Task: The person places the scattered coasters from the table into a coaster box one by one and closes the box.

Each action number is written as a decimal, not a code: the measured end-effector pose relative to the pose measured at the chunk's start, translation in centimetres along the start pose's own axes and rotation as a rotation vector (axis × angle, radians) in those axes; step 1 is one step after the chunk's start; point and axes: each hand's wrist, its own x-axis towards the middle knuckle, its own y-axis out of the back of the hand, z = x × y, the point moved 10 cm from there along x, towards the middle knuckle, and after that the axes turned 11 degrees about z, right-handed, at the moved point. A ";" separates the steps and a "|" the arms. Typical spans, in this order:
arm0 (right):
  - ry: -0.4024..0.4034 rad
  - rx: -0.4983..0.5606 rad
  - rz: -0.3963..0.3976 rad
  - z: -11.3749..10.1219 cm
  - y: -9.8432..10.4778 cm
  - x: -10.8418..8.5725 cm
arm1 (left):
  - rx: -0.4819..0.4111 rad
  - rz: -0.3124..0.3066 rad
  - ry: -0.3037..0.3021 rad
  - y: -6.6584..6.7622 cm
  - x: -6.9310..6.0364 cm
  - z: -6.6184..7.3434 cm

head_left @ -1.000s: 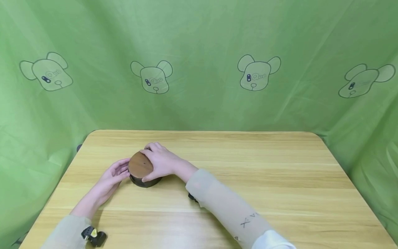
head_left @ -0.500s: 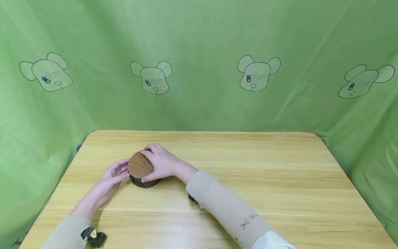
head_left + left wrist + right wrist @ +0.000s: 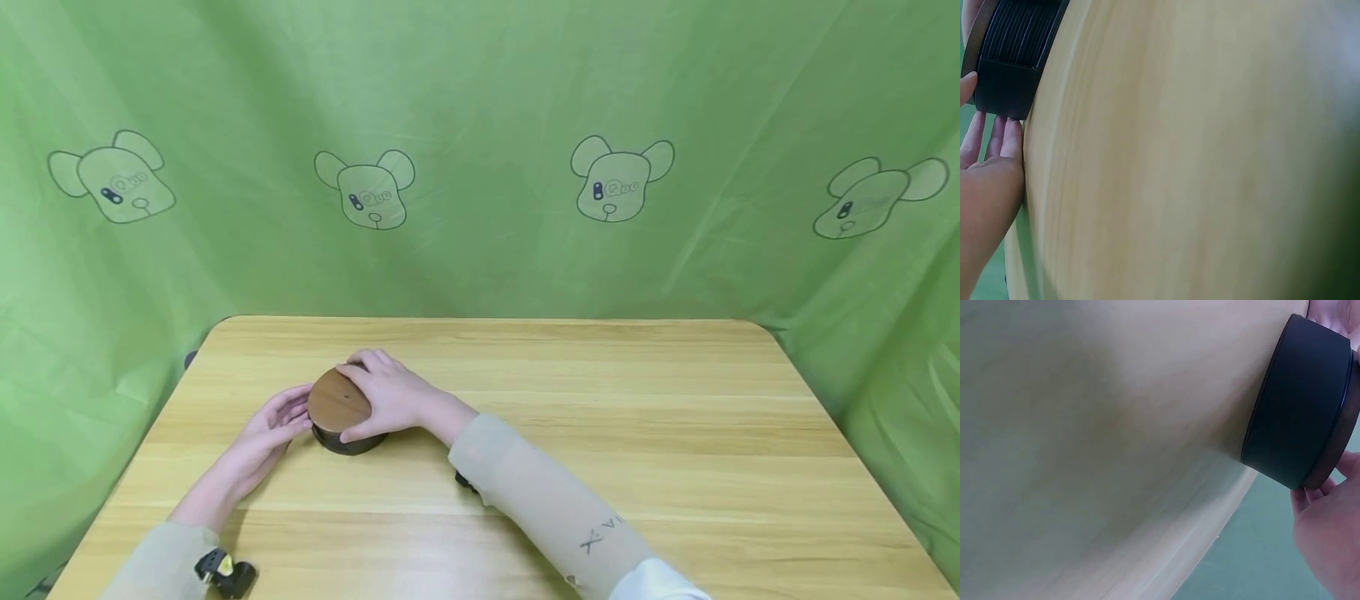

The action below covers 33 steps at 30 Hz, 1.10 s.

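Observation:
A round black case (image 3: 349, 443) with a brown wooden lid (image 3: 337, 402) stands on the table, left of its middle. My right hand (image 3: 393, 396) spans the lid from above, thumb on the near side and fingers at the far side, and grips its rim. At the case's left side, my left hand (image 3: 262, 433) touches it with thumb and fingertips. The left wrist view shows a stack of thin black layers (image 3: 1019, 31) in a side opening of the case. From the right wrist, the case's wall (image 3: 1297, 400) looks smooth.
The pale wooden table (image 3: 637, 400) has rounded far corners. Green curtains (image 3: 487, 267) with printed bear heads hang behind it and at both sides. A small black camera (image 3: 228, 575) is strapped at the left wrist.

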 end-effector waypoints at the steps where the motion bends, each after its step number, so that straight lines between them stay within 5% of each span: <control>1: -0.002 0.003 0.001 0.0 0.0 0.0 | 0.001 0.000 0.000 0.0 0.0 0.0; 21: 0.009 0.088 0.000 0.5 0.4 -0.7 | 0.100 0.045 0.021 -0.1 -0.1 0.4; 33: -0.002 0.138 0.046 2.6 2.0 -2.8 | 0.331 0.074 -0.130 -0.2 -1.0 2.1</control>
